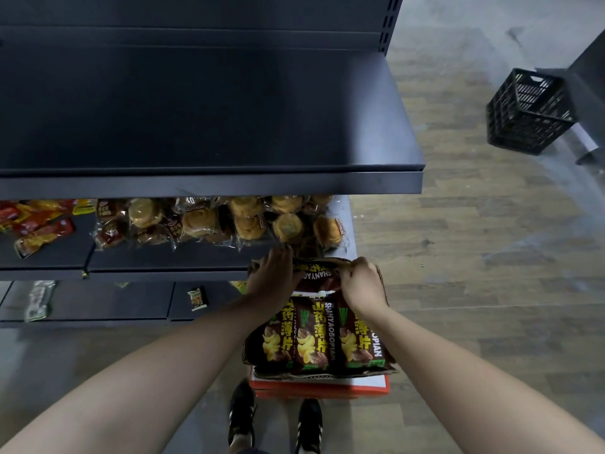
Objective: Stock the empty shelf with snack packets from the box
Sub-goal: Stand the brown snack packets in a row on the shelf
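Both hands reach into the cardboard box (pixel 319 371) of snack packets (pixel 314 339) – left hand (pixel 273 276) fingers straight, right hand (pixel 360 283) curled round a packet. Above, the dark shelf (pixel 209 109) is bare – wood-look floor (pixel 474 257), black crate (pixel 527 111) beyond.

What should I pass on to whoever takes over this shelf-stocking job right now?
Left hand: fingers reach into the far end of the box, on a snack packet; grip unclear.
Right hand: curled around the same packet's other side.
Box: sits on a red-and-white carton on the floor, with a row of upright snack packets still inside.
Top shelf: empty, nothing placed yet.
Shelf below holds pastry packs, not part of this job.
Left to do: lift this packet out, set it on the top shelf, then move the rest.
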